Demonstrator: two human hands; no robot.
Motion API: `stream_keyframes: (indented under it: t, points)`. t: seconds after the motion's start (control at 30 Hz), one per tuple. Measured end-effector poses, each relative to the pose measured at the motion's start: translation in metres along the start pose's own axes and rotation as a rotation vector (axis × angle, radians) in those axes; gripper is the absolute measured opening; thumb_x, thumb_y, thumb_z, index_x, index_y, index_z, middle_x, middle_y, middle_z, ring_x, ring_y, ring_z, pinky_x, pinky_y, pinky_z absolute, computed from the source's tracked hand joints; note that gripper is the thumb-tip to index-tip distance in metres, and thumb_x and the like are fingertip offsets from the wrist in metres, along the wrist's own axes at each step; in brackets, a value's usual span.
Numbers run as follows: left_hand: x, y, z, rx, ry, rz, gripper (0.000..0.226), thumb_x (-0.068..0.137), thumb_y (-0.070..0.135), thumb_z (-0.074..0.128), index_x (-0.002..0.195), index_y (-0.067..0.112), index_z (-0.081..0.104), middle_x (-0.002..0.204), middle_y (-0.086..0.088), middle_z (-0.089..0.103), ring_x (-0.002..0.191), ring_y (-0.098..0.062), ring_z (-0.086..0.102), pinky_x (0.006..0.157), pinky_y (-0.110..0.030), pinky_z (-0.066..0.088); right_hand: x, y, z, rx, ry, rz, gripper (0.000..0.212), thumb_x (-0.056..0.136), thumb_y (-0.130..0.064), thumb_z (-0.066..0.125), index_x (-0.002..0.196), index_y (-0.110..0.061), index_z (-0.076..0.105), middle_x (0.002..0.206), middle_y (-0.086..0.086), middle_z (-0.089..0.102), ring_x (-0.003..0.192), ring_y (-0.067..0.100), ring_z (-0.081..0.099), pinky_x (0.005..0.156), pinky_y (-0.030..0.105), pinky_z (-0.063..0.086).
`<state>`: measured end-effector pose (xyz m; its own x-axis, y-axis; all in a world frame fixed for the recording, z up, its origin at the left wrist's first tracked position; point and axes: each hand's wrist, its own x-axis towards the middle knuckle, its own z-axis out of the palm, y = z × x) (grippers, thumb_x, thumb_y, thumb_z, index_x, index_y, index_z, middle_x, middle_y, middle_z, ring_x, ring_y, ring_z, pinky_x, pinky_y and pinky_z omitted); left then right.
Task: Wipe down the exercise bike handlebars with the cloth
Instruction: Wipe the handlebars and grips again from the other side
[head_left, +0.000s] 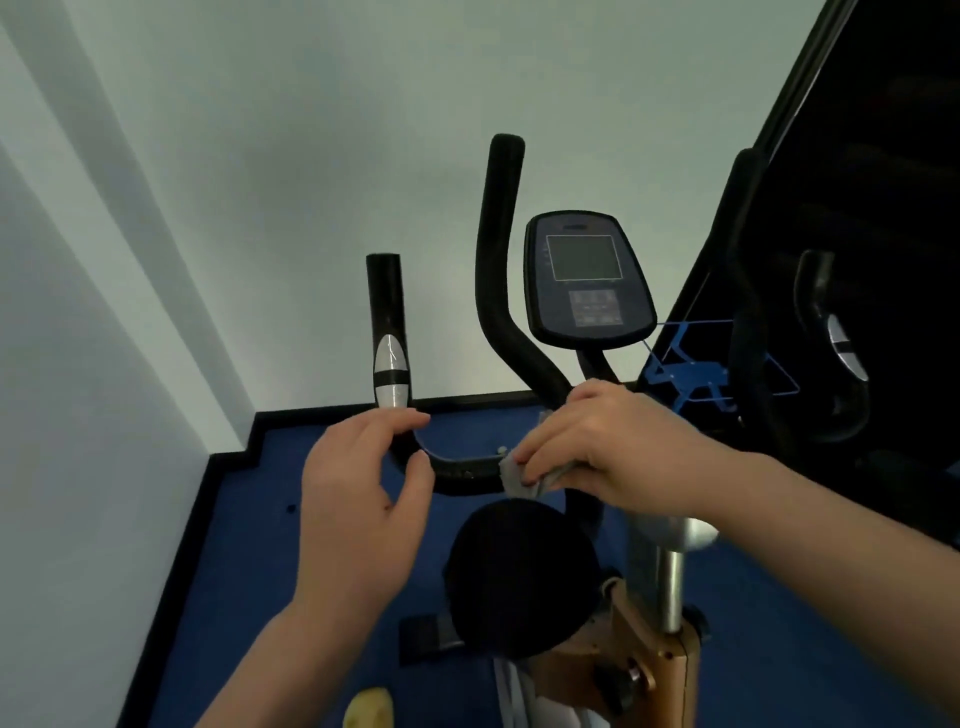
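The right hand presses a grey cloth onto the handlebars, whose bar runs left-right (grip end upturned); the left hand hovers loosely curled beside it. Blue floor, pale walls.

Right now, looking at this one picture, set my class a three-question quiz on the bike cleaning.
1. Which hand presses the cloth on the handlebar?
2. True or false: the left hand grips the cloth.
3. What stands behind the hands, with a screen: A console, B bottle, C fan?

Key:
1. The right hand.
2. False; it curls open beside the bar's bend.
3. A.
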<state>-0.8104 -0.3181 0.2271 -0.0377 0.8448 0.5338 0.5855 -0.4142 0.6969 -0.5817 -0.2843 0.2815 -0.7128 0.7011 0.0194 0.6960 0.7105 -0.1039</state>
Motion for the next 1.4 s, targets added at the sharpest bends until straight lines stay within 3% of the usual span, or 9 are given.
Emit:
stream_keyframes:
  t: [0.1,0.23,0.4,0.6,0.73,0.97,1.13,1.27,1.4]
  points:
    - [-0.003,-0.002,0.002,-0.013,0.013,-0.015,0.028,0.083,0.017,0.057,0.11,0.026,0.061,0.103,0.032,0.05,0.094,-0.001,0.051,0.073,-0.044,0.05,0.012,-0.011,0.009,0.087,0.067,0.062,0.02,0.081,-0.021,0.069,0.098,-0.032,0.074,0.107,-0.019,0.068,0.094,0.004,0.063,0.079,0.031,0.051]
    - [-0.005,-0.004,0.009,0.0,-0.002,-0.038,0.029,0.084,0.008,0.061,0.109,0.02,0.064,0.103,0.015,0.057,0.101,-0.004,0.05,0.077,-0.048,0.051,0.021,-0.008,0.011,0.211,0.085,0.107,0.023,0.085,-0.029,0.066,0.107,-0.031,0.069,0.109,-0.017,0.067,0.098,0.002,0.061,0.083,0.03,0.049]
    - [0.001,-0.008,0.003,0.008,0.013,-0.018,0.025,0.083,0.011,0.06,0.106,0.019,0.066,0.105,0.011,0.061,0.105,-0.007,0.053,0.092,-0.044,0.045,0.005,-0.001,0.002,0.131,0.014,0.055,0.024,0.083,-0.043,0.063,0.105,-0.035,0.07,0.113,-0.018,0.066,0.104,-0.002,0.054,0.079,0.004,0.042]
    - [-0.001,-0.008,0.01,0.007,0.029,-0.038,0.025,0.084,0.005,0.063,0.106,0.017,0.067,0.105,0.012,0.059,0.105,-0.005,0.051,0.089,-0.045,0.047,0.033,-0.014,0.012,0.339,0.108,0.158,0.02,0.081,-0.033,0.071,0.099,-0.025,0.074,0.098,-0.01,0.072,0.09,0.004,0.064,0.081,0.031,0.051]
    - [0.003,-0.01,0.004,0.021,0.025,-0.039,0.024,0.082,0.014,0.057,0.104,0.018,0.066,0.105,0.011,0.061,0.104,-0.007,0.052,0.093,-0.042,0.044,0.026,0.0,0.0,0.219,-0.045,0.136,0.023,0.079,-0.037,0.071,0.101,-0.028,0.073,0.098,-0.011,0.071,0.087,0.006,0.064,0.078,0.032,0.052]
    - [0.004,-0.017,0.003,0.007,0.031,-0.105,0.025,0.084,0.01,0.061,0.105,0.021,0.065,0.108,0.009,0.062,0.106,-0.004,0.052,0.094,-0.042,0.044,0.047,-0.026,0.016,0.326,0.139,0.161,0.022,0.075,-0.033,0.076,0.096,-0.027,0.075,0.093,-0.007,0.075,0.086,0.011,0.068,0.079,0.034,0.053]
    - [0.024,-0.02,0.001,0.002,-0.005,-0.018,0.024,0.083,0.008,0.061,0.104,0.019,0.066,0.107,0.009,0.061,0.104,-0.006,0.053,0.087,-0.041,0.048,0.034,-0.014,0.001,0.244,-0.027,0.288,0.022,0.072,-0.036,0.077,0.094,-0.033,0.074,0.094,-0.015,0.073,0.084,0.001,0.065,0.078,0.03,0.055]
    - [0.039,-0.034,0.001,-0.013,-0.036,-0.001,0.023,0.085,0.011,0.061,0.105,0.02,0.067,0.109,0.011,0.061,0.107,0.004,0.047,0.08,-0.036,0.049,0.044,-0.045,0.014,0.195,0.061,0.347,0.02,0.074,-0.037,0.071,0.093,-0.032,0.074,0.095,-0.011,0.074,0.091,0.014,0.067,0.082,0.035,0.052]
    - [0.064,-0.051,-0.003,-0.039,-0.114,0.097,0.023,0.085,0.007,0.062,0.104,0.018,0.068,0.113,0.008,0.061,0.109,-0.002,0.049,0.092,-0.027,0.044,0.069,-0.073,0.022,0.326,0.193,0.543,0.023,0.075,-0.042,0.07,0.095,-0.032,0.072,0.089,-0.009,0.073,0.086,0.013,0.065,0.078,0.034,0.05]
